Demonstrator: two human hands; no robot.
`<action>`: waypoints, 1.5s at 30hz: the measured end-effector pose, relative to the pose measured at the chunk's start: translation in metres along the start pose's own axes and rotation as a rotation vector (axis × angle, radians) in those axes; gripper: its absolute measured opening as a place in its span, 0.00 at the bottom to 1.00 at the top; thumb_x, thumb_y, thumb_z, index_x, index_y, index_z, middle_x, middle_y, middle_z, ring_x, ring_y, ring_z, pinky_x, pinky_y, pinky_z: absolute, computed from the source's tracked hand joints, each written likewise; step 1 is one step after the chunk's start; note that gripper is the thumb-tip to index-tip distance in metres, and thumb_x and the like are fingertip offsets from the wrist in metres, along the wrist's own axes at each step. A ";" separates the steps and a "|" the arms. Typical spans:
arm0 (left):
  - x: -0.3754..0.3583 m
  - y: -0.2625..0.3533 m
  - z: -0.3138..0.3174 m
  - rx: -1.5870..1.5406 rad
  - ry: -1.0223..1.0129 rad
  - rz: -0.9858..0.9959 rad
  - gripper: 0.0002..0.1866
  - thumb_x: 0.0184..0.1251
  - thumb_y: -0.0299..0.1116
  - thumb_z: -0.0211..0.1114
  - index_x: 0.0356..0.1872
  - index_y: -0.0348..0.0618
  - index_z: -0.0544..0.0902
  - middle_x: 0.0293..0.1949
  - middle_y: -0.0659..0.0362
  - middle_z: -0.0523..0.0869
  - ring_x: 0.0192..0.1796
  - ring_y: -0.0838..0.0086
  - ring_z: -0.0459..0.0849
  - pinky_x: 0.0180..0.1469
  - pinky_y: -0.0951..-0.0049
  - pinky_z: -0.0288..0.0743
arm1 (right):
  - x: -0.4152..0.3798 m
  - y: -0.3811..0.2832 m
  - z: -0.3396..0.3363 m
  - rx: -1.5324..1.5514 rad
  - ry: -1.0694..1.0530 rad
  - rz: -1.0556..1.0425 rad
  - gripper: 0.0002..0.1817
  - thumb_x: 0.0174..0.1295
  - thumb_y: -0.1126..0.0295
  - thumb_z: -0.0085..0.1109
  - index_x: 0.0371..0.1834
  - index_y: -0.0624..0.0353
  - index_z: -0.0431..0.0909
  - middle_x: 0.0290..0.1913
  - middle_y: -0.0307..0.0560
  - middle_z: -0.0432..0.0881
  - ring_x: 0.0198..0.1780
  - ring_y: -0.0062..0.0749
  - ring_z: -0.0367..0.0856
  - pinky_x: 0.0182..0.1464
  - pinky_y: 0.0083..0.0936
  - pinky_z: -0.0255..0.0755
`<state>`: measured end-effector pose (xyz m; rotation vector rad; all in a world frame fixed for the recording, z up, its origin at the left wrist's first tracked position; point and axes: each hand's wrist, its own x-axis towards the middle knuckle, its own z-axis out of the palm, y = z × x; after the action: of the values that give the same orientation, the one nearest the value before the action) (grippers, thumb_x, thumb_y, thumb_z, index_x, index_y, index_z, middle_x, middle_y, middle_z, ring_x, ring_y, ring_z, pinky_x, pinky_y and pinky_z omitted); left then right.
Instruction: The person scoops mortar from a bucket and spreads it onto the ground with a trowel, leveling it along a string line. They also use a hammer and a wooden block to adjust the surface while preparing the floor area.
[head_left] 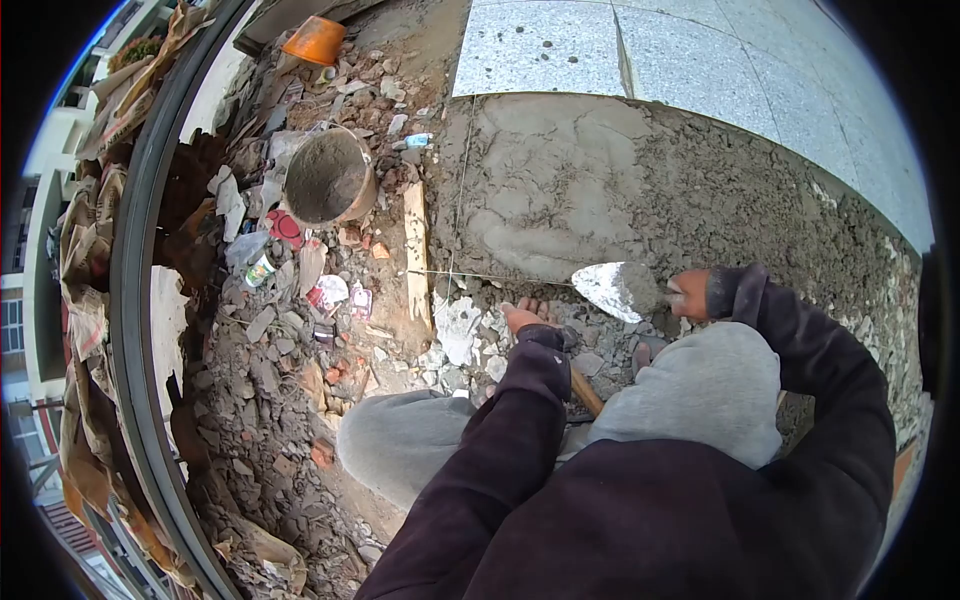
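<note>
My right hand [688,294] is closed round the handle of a trowel, mostly hidden by the fingers. The trowel's shiny blade [600,289] points left at the near edge of the wet mortar bed [545,235], and grey mortar lies on the blade's right part. My left hand [526,314] is just above broken stone, with its fingers apart and nothing seen in them. A thin string [490,276] runs close beyond that hand, towards a wooden strip [416,255] on the ground. Below my left hand, a wooden handle [585,390] shows between my legs.
Speckled tiles [545,45] border the mortar at the far side. A bucket [366,190] with grey residue stands in the rubble to the left. Farther off lies an orange bucket [315,40]. A metal rail [130,290] runs along the left edge.
</note>
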<state>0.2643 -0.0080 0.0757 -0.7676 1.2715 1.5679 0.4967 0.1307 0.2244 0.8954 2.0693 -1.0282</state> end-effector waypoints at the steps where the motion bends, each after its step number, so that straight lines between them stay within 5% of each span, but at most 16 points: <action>1: 0.003 0.012 -0.007 0.021 0.048 0.119 0.37 0.58 0.62 0.33 0.60 0.43 0.59 0.57 0.56 0.64 0.53 0.63 0.67 0.56 0.57 0.54 | 0.017 -0.006 0.023 0.113 0.009 -0.170 0.21 0.45 0.57 0.55 0.33 0.66 0.71 0.32 0.61 0.76 0.38 0.51 0.75 0.38 0.38 0.66; 3: 0.016 0.044 -0.020 -0.033 0.200 0.215 0.34 0.60 0.58 0.33 0.58 0.42 0.60 0.57 0.56 0.64 0.53 0.65 0.68 0.53 0.59 0.58 | 0.072 -0.026 0.071 0.114 0.108 -0.482 0.21 0.43 0.59 0.58 0.33 0.66 0.67 0.28 0.57 0.76 0.34 0.46 0.77 0.35 0.36 0.67; 4: 0.010 0.057 -0.020 -0.055 0.232 0.284 0.32 0.61 0.57 0.34 0.56 0.41 0.63 0.53 0.56 0.68 0.49 0.66 0.69 0.50 0.59 0.59 | 0.076 -0.056 0.073 0.278 0.031 -0.425 0.23 0.43 0.57 0.59 0.33 0.65 0.68 0.31 0.60 0.75 0.36 0.49 0.76 0.37 0.37 0.67; 6: 0.024 0.075 -0.035 0.051 0.250 0.415 0.31 0.61 0.56 0.36 0.54 0.41 0.65 0.43 0.60 0.72 0.44 0.68 0.69 0.47 0.62 0.60 | 0.128 -0.079 0.111 0.169 0.281 -0.462 0.22 0.44 0.61 0.57 0.35 0.69 0.66 0.30 0.62 0.76 0.36 0.54 0.75 0.37 0.39 0.68; 7: 0.009 0.079 -0.028 0.034 0.247 0.388 0.31 0.60 0.55 0.36 0.55 0.40 0.65 0.47 0.57 0.71 0.47 0.67 0.68 0.48 0.61 0.59 | 0.145 -0.085 0.122 0.092 0.383 -0.458 0.22 0.44 0.63 0.57 0.36 0.70 0.65 0.30 0.63 0.76 0.36 0.56 0.75 0.37 0.39 0.69; 10: -0.001 0.073 -0.029 0.192 0.296 0.401 0.32 0.60 0.55 0.35 0.56 0.39 0.64 0.55 0.53 0.66 0.54 0.63 0.66 0.50 0.59 0.58 | 0.118 -0.088 0.089 0.161 0.243 -0.169 0.21 0.48 0.66 0.52 0.39 0.73 0.62 0.34 0.66 0.75 0.40 0.58 0.75 0.42 0.40 0.69; 17: 0.032 0.043 -0.021 0.180 0.188 0.239 0.32 0.58 0.55 0.36 0.58 0.42 0.62 0.59 0.55 0.63 0.58 0.58 0.63 0.52 0.52 0.58 | 0.045 -0.011 0.094 0.148 0.229 0.083 0.31 0.48 0.61 0.53 0.50 0.73 0.58 0.41 0.68 0.73 0.47 0.56 0.71 0.46 0.40 0.67; 21: 0.045 0.026 -0.015 0.168 0.191 0.158 0.32 0.59 0.59 0.36 0.58 0.47 0.63 0.59 0.53 0.62 0.51 0.62 0.66 0.47 0.60 0.62 | 0.005 0.038 0.093 0.124 0.212 0.089 0.30 0.49 0.59 0.53 0.49 0.71 0.60 0.40 0.68 0.73 0.44 0.60 0.72 0.41 0.40 0.69; 25: 0.039 0.014 -0.005 0.117 0.253 0.090 0.32 0.57 0.58 0.39 0.53 0.44 0.66 0.52 0.50 0.66 0.49 0.60 0.67 0.45 0.57 0.63 | -0.014 0.164 0.181 0.179 0.263 0.228 0.24 0.55 0.53 0.46 0.49 0.60 0.64 0.38 0.64 0.76 0.42 0.54 0.75 0.39 0.41 0.69; 26: 0.030 0.012 -0.003 0.139 0.224 0.142 0.35 0.59 0.57 0.38 0.59 0.37 0.59 0.59 0.44 0.61 0.60 0.50 0.61 0.59 0.54 0.53 | -0.022 0.169 0.187 0.182 0.255 0.238 0.24 0.56 0.52 0.44 0.49 0.58 0.64 0.37 0.63 0.76 0.42 0.53 0.75 0.38 0.41 0.69; 27: 0.023 0.008 0.003 0.118 0.298 0.122 0.36 0.59 0.57 0.40 0.58 0.34 0.60 0.58 0.42 0.62 0.59 0.52 0.62 0.60 0.60 0.53 | -0.030 0.173 0.192 0.186 0.246 0.249 0.23 0.56 0.51 0.43 0.48 0.56 0.64 0.37 0.62 0.76 0.41 0.52 0.76 0.38 0.42 0.69; 31: -0.016 -0.003 0.020 0.273 0.338 0.157 0.38 0.60 0.58 0.42 0.56 0.27 0.61 0.57 0.41 0.63 0.58 0.54 0.64 0.60 0.68 0.54 | -0.045 0.051 0.099 0.060 0.239 0.127 0.21 0.55 0.53 0.42 0.46 0.56 0.66 0.35 0.59 0.77 0.40 0.52 0.76 0.37 0.44 0.69; 33: 0.057 -0.019 -0.008 0.423 0.347 0.307 0.35 0.61 0.54 0.43 0.52 0.24 0.64 0.52 0.39 0.69 0.53 0.53 0.69 0.57 0.67 0.59 | -0.033 -0.001 0.062 0.027 0.334 0.101 0.19 0.53 0.57 0.45 0.41 0.59 0.69 0.34 0.59 0.77 0.40 0.52 0.76 0.38 0.44 0.69; 37: 0.035 -0.015 0.007 0.449 0.385 0.355 0.33 0.61 0.52 0.46 0.46 0.21 0.68 0.50 0.37 0.71 0.49 0.52 0.72 0.53 0.67 0.62 | 0.000 -0.003 0.031 0.018 0.418 0.093 0.18 0.54 0.59 0.45 0.37 0.65 0.71 0.36 0.63 0.75 0.42 0.55 0.73 0.45 0.42 0.66; 41: 0.005 -0.026 0.005 0.296 0.209 0.053 0.34 0.58 0.55 0.47 0.59 0.42 0.57 0.55 0.48 0.63 0.43 0.59 0.71 0.38 0.63 0.66 | -0.045 0.042 0.016 0.065 0.411 0.325 0.17 0.53 0.61 0.45 0.32 0.67 0.71 0.34 0.65 0.75 0.40 0.57 0.73 0.44 0.42 0.66; 45: -0.023 -0.062 0.004 0.391 0.127 -0.051 0.30 0.59 0.53 0.47 0.56 0.46 0.58 0.54 0.54 0.62 0.42 0.65 0.67 0.40 0.64 0.65 | -0.209 0.063 0.037 0.132 0.812 0.252 0.16 0.48 0.63 0.53 0.37 0.65 0.70 0.30 0.60 0.75 0.37 0.57 0.72 0.40 0.40 0.66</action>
<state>0.3308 -0.0097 0.0741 -0.6485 1.5781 1.1922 0.6720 0.0692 0.3450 1.8156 2.4300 -0.7261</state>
